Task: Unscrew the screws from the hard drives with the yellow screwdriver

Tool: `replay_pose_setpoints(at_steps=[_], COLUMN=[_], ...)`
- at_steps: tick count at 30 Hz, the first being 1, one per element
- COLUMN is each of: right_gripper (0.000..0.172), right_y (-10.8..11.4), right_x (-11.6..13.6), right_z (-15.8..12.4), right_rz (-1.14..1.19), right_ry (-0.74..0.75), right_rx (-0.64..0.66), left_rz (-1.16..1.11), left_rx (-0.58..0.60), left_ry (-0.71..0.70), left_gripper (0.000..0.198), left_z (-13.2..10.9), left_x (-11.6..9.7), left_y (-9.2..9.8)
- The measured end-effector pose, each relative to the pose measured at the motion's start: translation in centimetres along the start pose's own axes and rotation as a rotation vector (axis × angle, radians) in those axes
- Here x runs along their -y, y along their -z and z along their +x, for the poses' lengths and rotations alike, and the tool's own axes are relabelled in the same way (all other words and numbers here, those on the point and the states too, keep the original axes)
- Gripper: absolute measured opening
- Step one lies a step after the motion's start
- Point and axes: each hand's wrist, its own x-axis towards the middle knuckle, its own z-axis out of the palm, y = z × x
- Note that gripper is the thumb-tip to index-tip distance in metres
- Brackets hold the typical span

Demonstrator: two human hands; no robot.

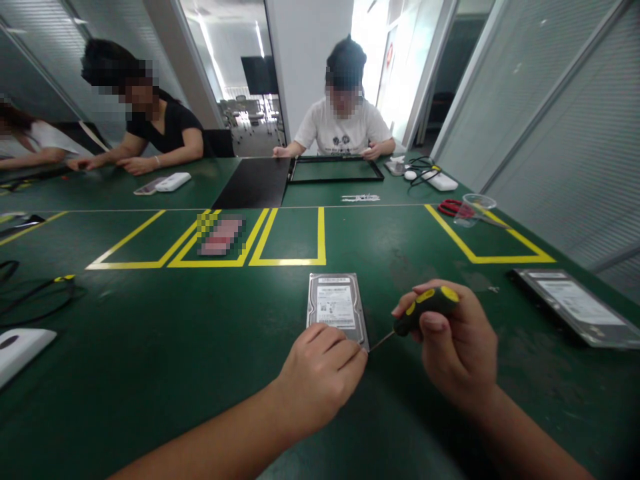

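A silver hard drive [336,300] with a white printed label lies on the green table in front of me. My left hand [325,373] rests over its near end, fingers curled and gripping it, so that end is hidden. In my right hand [460,353] is a screwdriver [425,310] with a dark, yellow-marked handle, held between thumb and fingers. Its thin shaft points left and down, the tip at the drive's near right corner, close to my left fingertips. Whether the tip sits in a screw cannot be made out.
A larger labelled drive-like unit [575,307] lies at the right. Farther back are red-handled scissors [453,208], a clear plastic cup [475,210] and yellow tape outlines [287,262]. A white device [23,350] and black cables [45,293] are at left. People sit across the table, one at a black frame [337,180].
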Motion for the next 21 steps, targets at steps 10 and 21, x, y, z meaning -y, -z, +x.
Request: replay_pose_setpoints(at_steps=[10, 21], right_gripper=[0.021, 0.020], right_y=[0.0, 0.3], right_x=[-0.4, 0.8], right_z=[-0.2, 0.5], right_rz=[-0.020, -0.184], right_ry=[0.027, 0.151], right_rx=[0.045, 0.049], left_rz=[0.017, 0.036], left_rx=[0.033, 0.046], left_ry=[0.006, 0.006], left_gripper=[0.015, 0.015], left_z=[0.1, 0.2], left_x=[-0.1, -0.1], left_y=[0.1, 0.0])
